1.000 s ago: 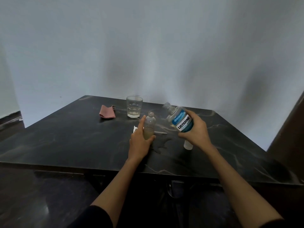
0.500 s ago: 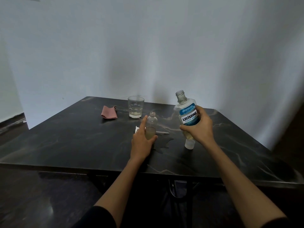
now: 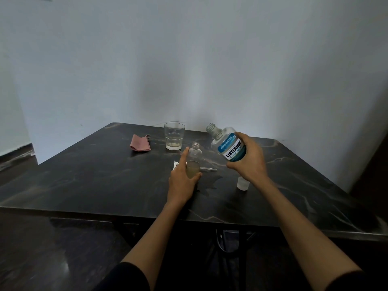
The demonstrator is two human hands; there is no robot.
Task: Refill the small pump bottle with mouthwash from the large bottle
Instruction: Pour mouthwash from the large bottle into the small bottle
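Large bottle now tilts toward small bottle, upright half-second ago.

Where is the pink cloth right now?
In the head view the pink cloth lies on the far left part of the dark table, just left of the drinking glass and away from both hands.

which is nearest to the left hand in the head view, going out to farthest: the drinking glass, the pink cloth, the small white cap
From the left hand, which holds the small bottle:
1. Drinking glass, behind the hand, toward the wall.
2. Small white cap, off to the right, under the right wrist.
3. Pink cloth, back-left on the table.
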